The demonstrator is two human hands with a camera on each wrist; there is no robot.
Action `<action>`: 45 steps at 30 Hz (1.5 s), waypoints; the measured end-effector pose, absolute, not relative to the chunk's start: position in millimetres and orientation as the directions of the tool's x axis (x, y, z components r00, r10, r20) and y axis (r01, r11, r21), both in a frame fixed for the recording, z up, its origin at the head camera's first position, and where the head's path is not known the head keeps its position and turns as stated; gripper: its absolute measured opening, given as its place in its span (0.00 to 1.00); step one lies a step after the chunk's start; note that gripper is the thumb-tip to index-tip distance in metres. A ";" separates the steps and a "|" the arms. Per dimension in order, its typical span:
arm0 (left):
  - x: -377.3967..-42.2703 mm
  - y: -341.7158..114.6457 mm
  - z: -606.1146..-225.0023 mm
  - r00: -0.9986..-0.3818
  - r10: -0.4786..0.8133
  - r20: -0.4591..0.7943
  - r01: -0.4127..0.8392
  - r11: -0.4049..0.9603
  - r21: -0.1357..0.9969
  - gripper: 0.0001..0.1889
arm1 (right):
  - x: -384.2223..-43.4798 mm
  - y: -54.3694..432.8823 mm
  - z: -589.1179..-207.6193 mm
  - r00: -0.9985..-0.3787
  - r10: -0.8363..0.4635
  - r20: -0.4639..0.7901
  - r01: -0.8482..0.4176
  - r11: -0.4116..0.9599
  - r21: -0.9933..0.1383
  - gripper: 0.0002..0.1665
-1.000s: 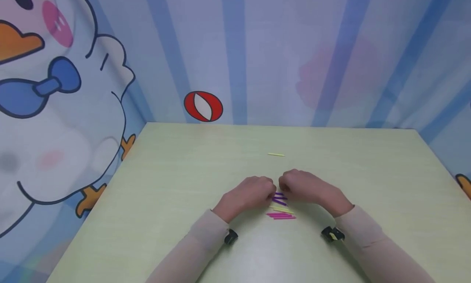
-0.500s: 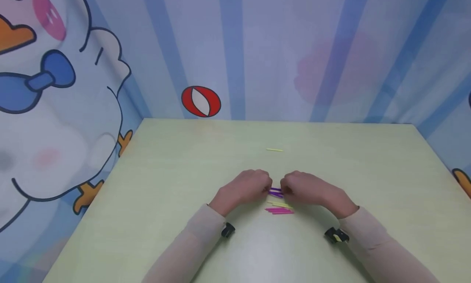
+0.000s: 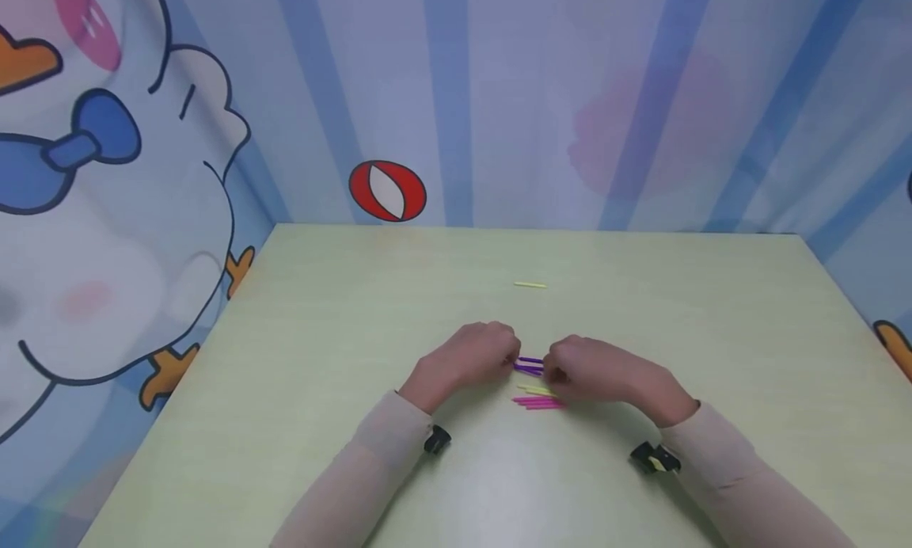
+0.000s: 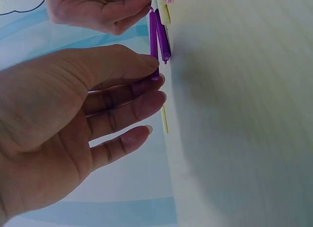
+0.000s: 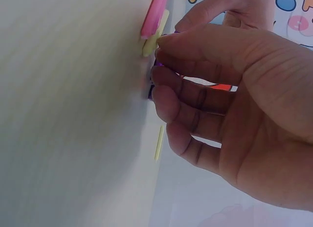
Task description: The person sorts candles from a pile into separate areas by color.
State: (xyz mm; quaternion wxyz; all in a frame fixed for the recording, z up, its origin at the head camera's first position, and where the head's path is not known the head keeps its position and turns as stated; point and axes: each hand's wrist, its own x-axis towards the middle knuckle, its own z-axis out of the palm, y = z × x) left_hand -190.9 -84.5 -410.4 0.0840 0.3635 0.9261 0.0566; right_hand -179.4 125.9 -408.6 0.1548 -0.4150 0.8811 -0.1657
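Note:
My left hand (image 3: 476, 353) pinches one end of a thin purple stick (image 4: 153, 38) between thumb and forefinger, its other fingers loosely bent. Opposite it, my right hand (image 3: 606, 371) has thumb and forefinger drawn together at the stick's other end, which they largely hide. More purple sticks (image 4: 164, 41) lie right beside the held one, close to the tabletop. Just nearer to me lie yellow sticks (image 3: 530, 390) and a small row of pink sticks (image 3: 536, 404), their right ends covered by my right hand in the head view.
A single yellow stick (image 3: 530, 284) lies farther back on the pale table (image 3: 356, 294). A striped blue cloth backdrop (image 3: 527, 97) with cartoon prints rises behind the table's far edge. Dark wrist devices (image 3: 654, 458) sit under both cuffs.
The gap between my hands has widened slightly, and the purple sticks between them lie closer together. My right hand has come nearer, over the right ends of the yellow and pink sticks.

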 end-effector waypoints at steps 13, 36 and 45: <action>-194.2 -93.4 -407.9 -0.757 0.633 -0.162 0.605 0.773 0.194 0.05 | -173.8 118.1 -409.0 -0.631 -0.751 -0.193 -0.636 0.643 -0.426 0.13; -200.7 -132.1 -406.7 -0.835 0.519 -0.182 0.475 0.847 0.239 0.06 | -174.5 121.5 -407.1 -0.631 -0.745 -0.215 -0.607 0.648 -0.460 0.12; -208.9 -166.9 -410.8 -0.869 0.459 -0.183 0.394 0.867 0.306 0.05 | -174.9 123.5 -407.5 -0.659 -0.725 -0.201 -0.619 0.674 -0.403 0.13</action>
